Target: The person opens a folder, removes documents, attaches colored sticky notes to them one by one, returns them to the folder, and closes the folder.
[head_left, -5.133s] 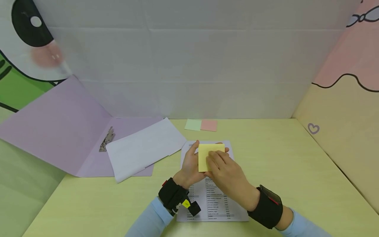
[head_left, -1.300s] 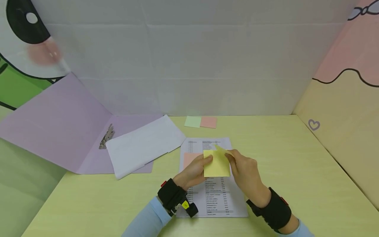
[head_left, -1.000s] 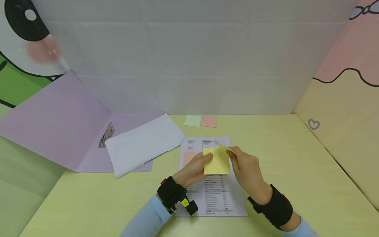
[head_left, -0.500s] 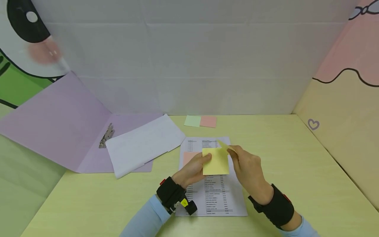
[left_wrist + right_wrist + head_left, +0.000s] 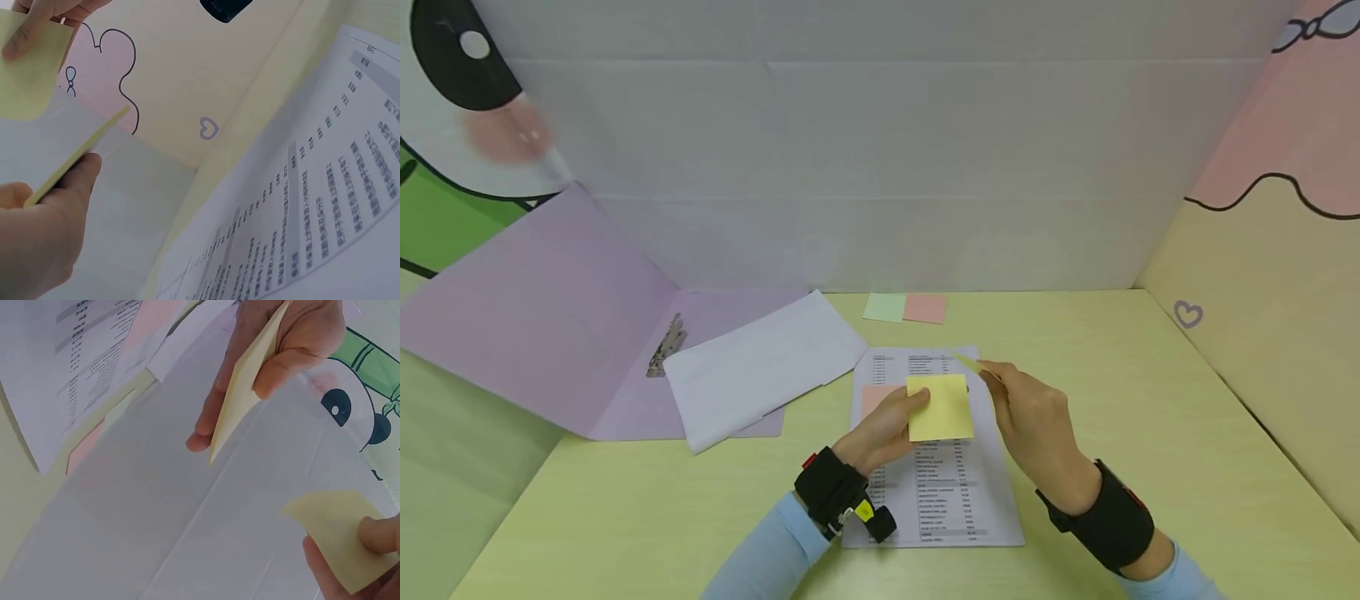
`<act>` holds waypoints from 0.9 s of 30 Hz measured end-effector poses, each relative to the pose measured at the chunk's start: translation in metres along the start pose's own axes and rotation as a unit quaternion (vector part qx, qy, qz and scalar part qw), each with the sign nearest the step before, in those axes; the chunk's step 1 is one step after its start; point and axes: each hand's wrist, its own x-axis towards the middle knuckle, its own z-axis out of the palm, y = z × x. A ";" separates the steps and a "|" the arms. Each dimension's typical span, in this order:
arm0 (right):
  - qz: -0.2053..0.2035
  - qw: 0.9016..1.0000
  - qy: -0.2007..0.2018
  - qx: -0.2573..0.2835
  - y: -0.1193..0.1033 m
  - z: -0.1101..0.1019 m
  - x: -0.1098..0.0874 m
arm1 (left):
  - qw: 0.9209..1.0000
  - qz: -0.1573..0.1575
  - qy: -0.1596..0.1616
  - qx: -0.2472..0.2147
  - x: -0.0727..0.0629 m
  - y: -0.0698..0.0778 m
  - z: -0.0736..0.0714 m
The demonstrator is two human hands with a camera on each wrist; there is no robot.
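My left hand holds a yellow sticky note pad over a printed sheet, its thumb on the pad's front face. Up and to the right, my right hand pinches a single yellow sticky note, which shows almost edge-on in the head view. The right wrist view shows that note curling slightly under the thumb, apart from the pad. In the left wrist view the printed sheet lies below the pad. A pink sticky note lies on the sheet, partly hidden by my left hand.
An open purple folder with a metal clip stands at the left. White papers lie across it, slanting toward the printed sheet. Green and pink sticky notes sit by the back wall. Decorated panels enclose the table.
Five seconds ago my right fingers were on the pad's face. They then lifted a note at its upper right; now the note is apart from the pad, and my right hand has shifted right.
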 end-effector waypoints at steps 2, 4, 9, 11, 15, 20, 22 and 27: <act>0.004 1.000 -0.006 -0.008 0.001 -0.001 -0.002 | 1.000 -0.003 0.001 0.006 0.002 0.001 0.002; 0.009 1.000 -0.010 -0.015 0.002 -0.002 -0.004 | 1.000 -0.010 -0.001 0.013 0.005 0.002 0.004; 0.019 0.999 -0.010 -0.037 0.007 -0.006 -0.011 | 0.998 -0.029 0.009 0.049 0.023 0.007 0.006; 0.018 0.999 -0.004 -0.045 0.010 -0.008 -0.013 | 0.997 -0.042 0.031 0.053 0.035 0.010 0.006; 0.019 0.998 0.004 -0.055 0.014 -0.013 -0.017 | 0.994 -0.071 0.077 0.014 0.068 0.022 0.007; 0.028 0.997 0.001 -0.067 0.018 -0.019 -0.022 | 0.990 -0.091 0.109 -0.023 0.109 0.033 0.003; 0.032 0.997 0.001 -0.070 0.019 -0.019 -0.024 | 0.988 -0.094 0.119 -0.021 0.124 0.034 -0.002; 0.038 0.997 -0.004 -0.074 0.020 -0.021 -0.031 | 0.983 -0.096 0.148 -0.046 0.150 0.028 -0.017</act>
